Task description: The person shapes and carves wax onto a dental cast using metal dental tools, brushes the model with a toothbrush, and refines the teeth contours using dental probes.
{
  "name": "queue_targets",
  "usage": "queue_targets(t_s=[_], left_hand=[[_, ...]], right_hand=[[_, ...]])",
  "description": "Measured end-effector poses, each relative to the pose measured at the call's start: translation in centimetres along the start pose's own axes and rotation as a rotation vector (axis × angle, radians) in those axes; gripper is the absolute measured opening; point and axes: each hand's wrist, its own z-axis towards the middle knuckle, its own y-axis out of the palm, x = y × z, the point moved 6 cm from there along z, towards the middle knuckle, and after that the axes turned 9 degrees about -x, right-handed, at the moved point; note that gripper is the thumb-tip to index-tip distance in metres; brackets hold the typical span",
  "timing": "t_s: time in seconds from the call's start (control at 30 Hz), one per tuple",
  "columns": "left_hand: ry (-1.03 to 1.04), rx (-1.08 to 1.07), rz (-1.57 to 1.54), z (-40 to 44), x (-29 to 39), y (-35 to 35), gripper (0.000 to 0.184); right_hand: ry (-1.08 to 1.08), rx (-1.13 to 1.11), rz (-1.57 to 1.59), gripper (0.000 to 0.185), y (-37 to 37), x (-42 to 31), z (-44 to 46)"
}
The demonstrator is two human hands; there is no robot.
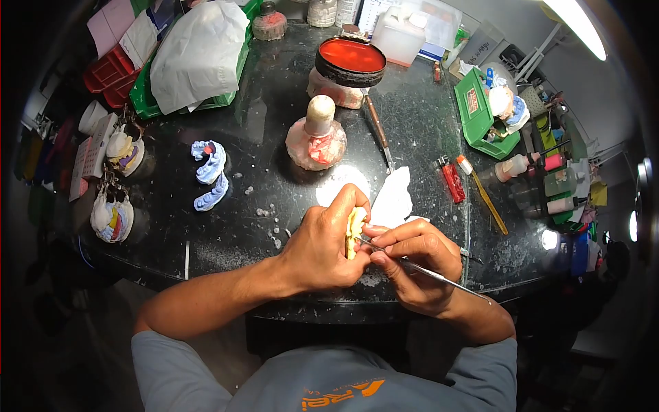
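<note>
Black tabletop (419,123): curves in front of you, scuffed and dusted with pale specks near its front edge.
White sheet (199,55): crumpled over the green tray (141,103) at your far left.
Left hand (322,240): closed around the yellow piece, thumb side up, just above the tabletop's near edge.
Right hand (425,264): your fingers pinch the metal tool like a pen, their tips close beside the yellow piece.
Green box (473,110): on your right, with pale and blue casts at its open side.
Rounded jar (317,144): beyond your hands, pale cap upright, pink smears on its body.
Black-rimmed dish (351,60): behind that jar, red inside.
White paper (392,199): creased, just beyond your right hand.
Blue casts (208,165): two, close together, left of the jar.
Yellow piece (355,230): upright in your left hand, partly hidden by your fingers.
Metal tool (436,275): slim, one end at the yellow piece, the other slanting out past your right hand.
</note>
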Motion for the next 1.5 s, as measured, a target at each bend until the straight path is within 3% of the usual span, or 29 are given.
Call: queue_targets(t_s=[0.77,1.5], left_hand=[[-0.011,0.000,0.060,-0.01,0.03,0.07,0.042],[-0.009,-0.041,-0.133,0.28,-0.30,0.01,0.036]], right_hand=[[-0.101,-0.116,-0.008,0.024,0.52,-0.17,-0.46],[-0.135,-0.022,-0.022,0.020,0.09,-0.34,-0.62]])
